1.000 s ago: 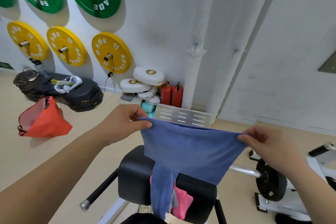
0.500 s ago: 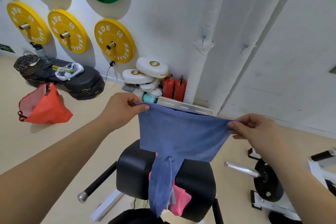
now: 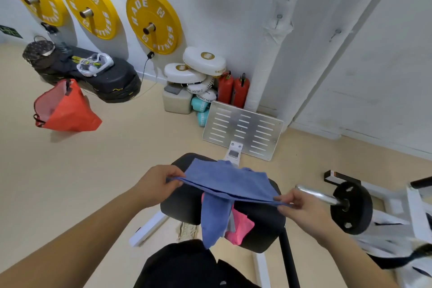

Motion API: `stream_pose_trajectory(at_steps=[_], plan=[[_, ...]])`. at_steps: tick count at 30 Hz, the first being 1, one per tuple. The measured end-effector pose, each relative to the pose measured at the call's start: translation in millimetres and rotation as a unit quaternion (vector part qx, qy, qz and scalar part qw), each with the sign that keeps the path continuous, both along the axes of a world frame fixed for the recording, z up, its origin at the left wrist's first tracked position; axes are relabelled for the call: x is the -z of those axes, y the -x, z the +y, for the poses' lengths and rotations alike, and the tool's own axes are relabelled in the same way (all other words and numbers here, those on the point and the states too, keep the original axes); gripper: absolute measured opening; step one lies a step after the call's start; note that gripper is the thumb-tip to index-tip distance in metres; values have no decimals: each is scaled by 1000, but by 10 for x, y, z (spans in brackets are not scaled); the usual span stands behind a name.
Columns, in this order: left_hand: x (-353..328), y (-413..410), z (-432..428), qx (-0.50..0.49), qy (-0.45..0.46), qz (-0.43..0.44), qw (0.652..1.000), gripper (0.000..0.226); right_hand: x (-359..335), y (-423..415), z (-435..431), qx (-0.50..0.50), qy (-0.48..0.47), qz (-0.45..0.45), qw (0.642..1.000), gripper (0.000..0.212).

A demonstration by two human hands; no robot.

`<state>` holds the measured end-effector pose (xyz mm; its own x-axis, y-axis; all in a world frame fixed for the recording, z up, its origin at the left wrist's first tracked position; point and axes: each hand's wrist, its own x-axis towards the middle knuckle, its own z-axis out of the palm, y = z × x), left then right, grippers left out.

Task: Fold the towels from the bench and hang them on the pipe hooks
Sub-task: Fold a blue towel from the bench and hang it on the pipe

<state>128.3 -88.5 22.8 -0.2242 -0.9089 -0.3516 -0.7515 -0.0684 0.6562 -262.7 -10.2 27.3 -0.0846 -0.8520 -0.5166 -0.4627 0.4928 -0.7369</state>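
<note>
Losing both forearms off the bottom edge, toward 7 and 5 o'clock. Cutting off the white wrapped pipe (image 3: 268, 54) at the top edge near 1 o'clock; carrying one small hook (image 3: 279, 17) on it and a second hook (image 3: 336, 31) on the neighbouring pipe to its right, both too small for making out their shape. Covering much of the black padded tabletop (image 3: 180, 203) at 6 o'clock with the blue towel (image 3: 224, 179), stretched nearly flat just above the pad. Letting a blue fold hang over the near edge, hiding part of a pink towel (image 3: 240, 228) lying on the tabletop underneath. Pinching the blue towel's left edge between thumb and curled fingers of the left hand (image 3: 154, 188); pinching the right edge likewise with the right hand (image 3: 301, 210), fingers pressed together on the cloth. Smearing the white frame (image 3: 411, 206) at 4 o'clock into blur.

Showing around these a black stack of mats (image 3: 109, 82) at 10 o'clock, three yellow weight plates (image 3: 153, 21) on wall pegs at 11 o'clock, and a slotted metal plate (image 3: 243, 130) at 12 o'clock, leaning between tabletop and pipe foot. Showing an orange bag (image 3: 67, 110) on the floor at 9 o'clock and a black barbell plate (image 3: 353, 208) on its steel bar (image 3: 315, 195) at 3 o'clock. Crowding the pipe's foot with white pads (image 3: 203, 61) and two red extinguishers (image 3: 233, 89).
</note>
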Motion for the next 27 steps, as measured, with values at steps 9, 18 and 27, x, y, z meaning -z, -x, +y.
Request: stream_pose_trajectory(at_steps=[9,18,27], plan=[[330,-162,477,-1,-15,-15,1000,13,295,-32,318,-81,-26,14,996,10],[560,91,79,-17,8,-8,1000,12,566,-175,63,67,-28,12,997,7],[915,379,-880,-46,-39,-27,998,14,869,-182,-666,148,-56,30,987,4]])
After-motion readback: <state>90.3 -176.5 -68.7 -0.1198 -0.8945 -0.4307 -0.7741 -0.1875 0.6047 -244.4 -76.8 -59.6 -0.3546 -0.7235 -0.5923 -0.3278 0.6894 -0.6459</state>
